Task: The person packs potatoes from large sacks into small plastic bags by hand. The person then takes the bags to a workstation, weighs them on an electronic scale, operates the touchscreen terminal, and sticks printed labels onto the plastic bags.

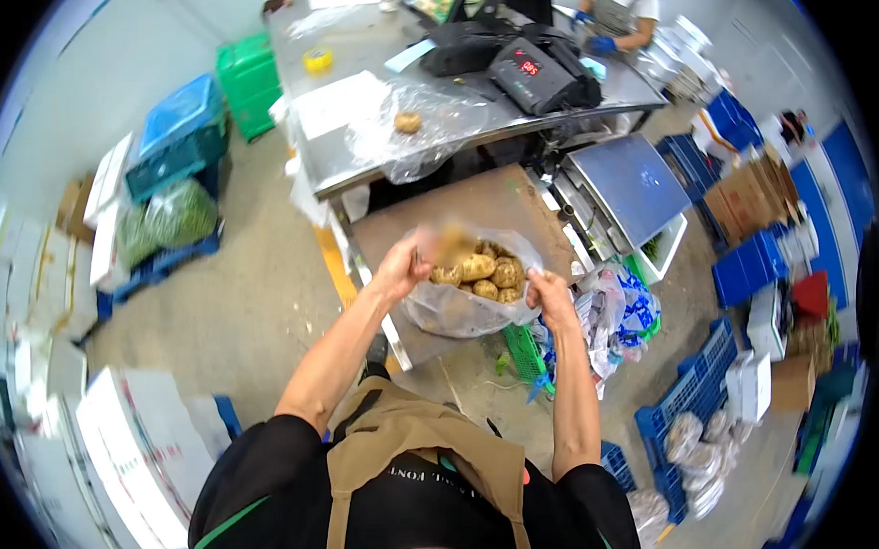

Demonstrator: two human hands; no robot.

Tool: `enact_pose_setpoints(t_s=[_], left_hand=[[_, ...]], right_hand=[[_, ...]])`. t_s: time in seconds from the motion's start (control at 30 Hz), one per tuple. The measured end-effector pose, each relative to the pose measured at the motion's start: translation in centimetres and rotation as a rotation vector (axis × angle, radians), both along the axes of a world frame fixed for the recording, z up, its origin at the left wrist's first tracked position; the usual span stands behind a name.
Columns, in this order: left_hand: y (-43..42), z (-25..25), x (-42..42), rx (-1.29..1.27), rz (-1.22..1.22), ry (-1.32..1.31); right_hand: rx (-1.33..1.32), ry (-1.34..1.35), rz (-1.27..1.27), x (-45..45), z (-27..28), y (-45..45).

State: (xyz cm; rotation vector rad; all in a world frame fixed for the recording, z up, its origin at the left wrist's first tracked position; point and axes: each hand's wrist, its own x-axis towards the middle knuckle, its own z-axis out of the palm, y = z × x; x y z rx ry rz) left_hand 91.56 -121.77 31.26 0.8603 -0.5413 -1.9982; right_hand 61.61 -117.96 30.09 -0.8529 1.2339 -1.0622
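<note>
A clear plastic bag [457, 319] full of brown potatoes [478, 267] sits on a low brown board in front of me, its mouth spread wide. My left hand [402, 268] is closed on the left side of the bag's rim. Fingers of my right hand [551, 294] pinch the rim on the opposite side. Just beside my left hand, a smeared patch hides part of the bag's mouth, and I cannot make out what is there. Farther off, a single potato [407, 122] lies on a loose sheet of clear plastic on the steel table [317, 164].
On the steel table stand a scale with a red display [527, 67] and a yellow tape roll [317, 59]. A metal platform scale [628, 189] is right of the bag, above crumpled plastic bags [612, 314] and a green basket [528, 355]. A co-worker in blue gloves [602, 43] stands behind.
</note>
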Motion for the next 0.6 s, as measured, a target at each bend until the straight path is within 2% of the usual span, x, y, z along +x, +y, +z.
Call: enact_pose_setpoints(t_s=[0.13,0.3,0.33,0.6], left_hand=[[-2.3,-0.7,1.0,0.032,-0.158,0.012],[-5.2,-1.6,2.0,0.01,-0.312,0.051],[-5.7,-1.9,2.0,0.011,-0.337,0.051],[-6.9,-1.9,0.8,-0.087,-0.37,-0.105]], right_hand=[[0.034,0.143,-0.059,2.3,-2.4,-1.4],[0.029,0.412,-0.126,5.6,-0.5,-3.3],[0.044,0.55,-0.131,5.9,-0.1,-3.6],[0.092,0.691,-0.056,6.6,1.9,-4.6]])
